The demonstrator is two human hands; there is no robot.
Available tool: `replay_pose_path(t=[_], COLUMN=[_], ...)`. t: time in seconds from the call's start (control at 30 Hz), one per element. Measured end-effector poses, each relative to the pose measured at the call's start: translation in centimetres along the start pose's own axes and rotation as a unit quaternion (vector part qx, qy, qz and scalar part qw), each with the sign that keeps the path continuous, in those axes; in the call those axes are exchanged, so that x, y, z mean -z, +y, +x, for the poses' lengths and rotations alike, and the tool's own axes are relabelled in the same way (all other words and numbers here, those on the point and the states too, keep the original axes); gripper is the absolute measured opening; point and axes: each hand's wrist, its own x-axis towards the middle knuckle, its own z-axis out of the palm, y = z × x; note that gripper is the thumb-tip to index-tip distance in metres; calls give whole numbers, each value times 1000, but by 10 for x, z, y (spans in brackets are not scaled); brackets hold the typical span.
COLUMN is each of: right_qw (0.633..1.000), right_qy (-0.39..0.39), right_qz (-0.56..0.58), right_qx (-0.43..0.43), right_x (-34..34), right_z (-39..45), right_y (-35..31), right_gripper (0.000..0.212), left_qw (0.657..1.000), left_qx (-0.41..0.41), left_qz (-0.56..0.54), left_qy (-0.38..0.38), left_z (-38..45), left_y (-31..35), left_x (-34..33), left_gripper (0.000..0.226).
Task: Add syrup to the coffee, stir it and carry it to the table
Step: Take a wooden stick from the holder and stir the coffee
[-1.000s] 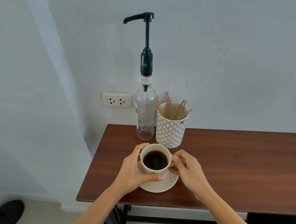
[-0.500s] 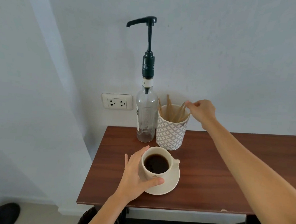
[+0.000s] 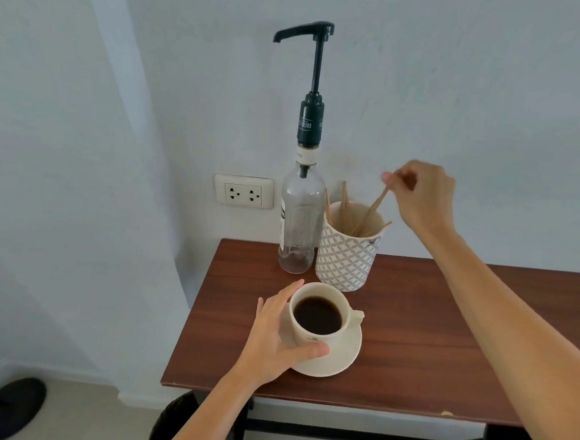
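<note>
A cream cup of black coffee stands on a cream saucer near the table's front left corner. My left hand wraps around the cup's left side. Behind it stands a clear syrup bottle with a tall dark pump, and to its right a patterned holder with several wooden stir sticks. My right hand is raised above the holder, pinching the top of one wooden stir stick whose lower end is still inside the holder.
The dark wooden table stands against a white wall with a double power socket left of the bottle. A black round base lies on the floor at lower left. Dark frame parts show under the table.
My right hand left the cup's handle, reached to the holder, pinched a stir stick and is lifting it. My left hand stays on the cup.
</note>
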Motion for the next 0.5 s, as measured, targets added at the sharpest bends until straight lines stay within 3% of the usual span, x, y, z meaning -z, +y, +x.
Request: replay_pose_path(t=[0.1, 0.17, 0.33, 0.5], right_qw=[986, 974, 980, 966], right_qy=[120, 135, -83, -234], right_qz=[75, 131, 76, 60], right_qx=[92, 127, 162, 98], right_x=[40, 60, 24, 3], right_z=[-21, -44, -103, -127], right_y=[-31, -47, -27, 2], right_gripper=[27, 24, 18, 20], left_qw=[1000, 1000, 1000, 1000], left_qx=[0, 1, -8, -10], left_qz=[-2, -1, -9, 0], left_qy=[0, 1, 6, 13], left_z=[-1, -1, -1, 0], left_y=[1, 2, 1, 1], left_x=[0, 1, 1, 0], left_gripper=[95, 94, 96, 96])
